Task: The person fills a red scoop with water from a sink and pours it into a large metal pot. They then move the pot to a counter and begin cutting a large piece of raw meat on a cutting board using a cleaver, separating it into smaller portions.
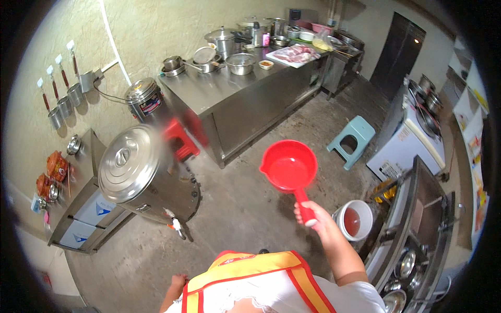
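My right hand (315, 216) is wrapped round the handle of a red plastic water scoop (284, 163). The scoop is held out in front of me over the floor, its bowl facing up with a pouring lip on the left. No contents can be made out inside the bowl. Low at my left side hangs my left hand (179, 280), small in view and beside my yellow and red apron (245, 268); its fingers are too unclear to read. Just right of my right wrist, a white bucket (367, 213) with reddish liquid stands on the floor.
A large lidded steel drum (172, 190) with a tap stands left. Ahead, a steel counter (209, 93) carries pots and a tray of raw meat (295, 55). A pale green stool (354, 136), a red stool (180, 140) and a stove unit (397, 240) stand around the floor.
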{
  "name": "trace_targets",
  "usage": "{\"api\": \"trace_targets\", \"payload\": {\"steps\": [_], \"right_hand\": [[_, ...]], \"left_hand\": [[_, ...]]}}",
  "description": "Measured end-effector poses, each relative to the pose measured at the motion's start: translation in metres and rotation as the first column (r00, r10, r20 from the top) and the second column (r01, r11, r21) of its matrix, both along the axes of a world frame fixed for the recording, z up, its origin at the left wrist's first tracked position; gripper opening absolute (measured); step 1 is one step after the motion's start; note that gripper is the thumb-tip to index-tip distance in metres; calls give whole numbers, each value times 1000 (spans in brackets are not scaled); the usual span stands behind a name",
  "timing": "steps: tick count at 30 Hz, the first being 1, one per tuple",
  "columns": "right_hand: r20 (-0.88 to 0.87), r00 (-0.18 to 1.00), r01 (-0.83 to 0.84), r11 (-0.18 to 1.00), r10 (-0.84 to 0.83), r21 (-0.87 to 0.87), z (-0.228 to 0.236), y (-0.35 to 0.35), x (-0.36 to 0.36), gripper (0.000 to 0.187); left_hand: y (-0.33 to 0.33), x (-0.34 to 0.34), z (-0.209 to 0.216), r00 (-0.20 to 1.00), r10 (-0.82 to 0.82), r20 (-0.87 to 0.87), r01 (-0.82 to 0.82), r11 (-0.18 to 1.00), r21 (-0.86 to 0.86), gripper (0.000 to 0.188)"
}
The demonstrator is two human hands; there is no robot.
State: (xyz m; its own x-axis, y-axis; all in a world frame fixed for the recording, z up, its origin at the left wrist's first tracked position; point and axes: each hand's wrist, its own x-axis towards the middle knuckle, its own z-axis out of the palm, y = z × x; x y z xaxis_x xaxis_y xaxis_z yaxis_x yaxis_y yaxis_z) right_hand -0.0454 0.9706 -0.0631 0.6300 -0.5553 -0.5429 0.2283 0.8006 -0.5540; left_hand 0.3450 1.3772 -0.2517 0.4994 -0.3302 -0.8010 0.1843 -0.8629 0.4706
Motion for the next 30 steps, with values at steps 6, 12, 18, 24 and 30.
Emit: {"api": "trace_targets", "payload": {"steps": [6,12,18,24,30], "right_hand": [[98,987,-128,991,131,-31,3,-112,130,24],[80,987,-141,990,142,-19,14,-199,234,24],[87,982,-168,986,167,12,20,-301,313,22],[21,977,-211,977,211,-23,-5,-412,395,21],[67,973,-222,975,219,29,-41,-498,451,18]], "left_hand": [[-24,2,-26,986,153,-61,-151,988,37,14],[-103,51,-61,951,287,-115,-296,952,-72,11],[-148,86,-75,817,553,-164,-576,779,-246,9],[-126,45,-88,555,825,-110,-826,530,-192,9],[-233,-14,-33,495,865,-82,-869,492,-54,10]]}}
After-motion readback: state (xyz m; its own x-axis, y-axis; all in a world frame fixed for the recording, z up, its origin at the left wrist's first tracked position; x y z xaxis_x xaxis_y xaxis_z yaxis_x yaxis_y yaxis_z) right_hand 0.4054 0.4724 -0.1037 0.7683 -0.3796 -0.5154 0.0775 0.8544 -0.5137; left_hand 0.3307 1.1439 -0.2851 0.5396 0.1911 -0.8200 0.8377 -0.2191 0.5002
